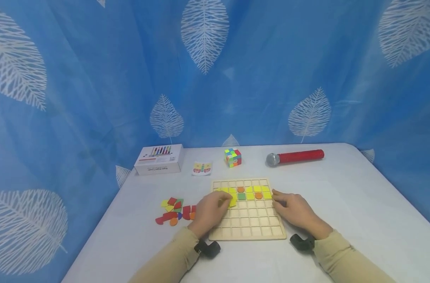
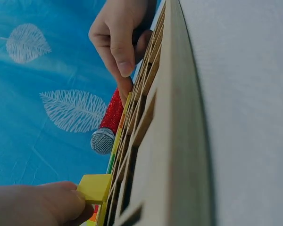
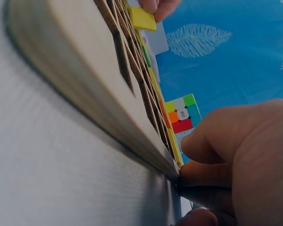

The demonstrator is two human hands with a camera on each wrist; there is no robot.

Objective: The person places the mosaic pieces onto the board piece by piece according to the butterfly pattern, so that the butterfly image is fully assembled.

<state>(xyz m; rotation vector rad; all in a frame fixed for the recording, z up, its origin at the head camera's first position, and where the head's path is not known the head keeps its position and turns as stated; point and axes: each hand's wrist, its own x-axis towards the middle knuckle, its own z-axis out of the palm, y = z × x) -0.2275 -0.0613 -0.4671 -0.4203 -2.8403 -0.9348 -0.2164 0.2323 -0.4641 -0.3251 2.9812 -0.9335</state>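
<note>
My left hand (image 1: 210, 208) pinches a yellow square tile (image 2: 94, 188) between thumb and fingers, over the left part of a wooden grid board (image 1: 250, 232). That tile is tilted in the left wrist view. My right hand (image 1: 295, 210) rests against the board's right edge, its fingers (image 3: 205, 174) touching the rim. Across the board's upper rows sit several yellow tiles (image 1: 257, 188), a green square tile (image 1: 241, 196) and orange round tiles (image 1: 259, 195). My left hand covers part of the board's left side.
Left of the board lies a loose pile of coloured tiles (image 1: 170, 215), partly behind my left hand. Farther back are a white box (image 1: 158, 159), a butterfly pattern card (image 1: 202, 168), a puzzle cube (image 1: 233, 158) and a red microphone (image 1: 299, 156). A blue leaf-print cloth (image 1: 257, 98) hangs behind the table.
</note>
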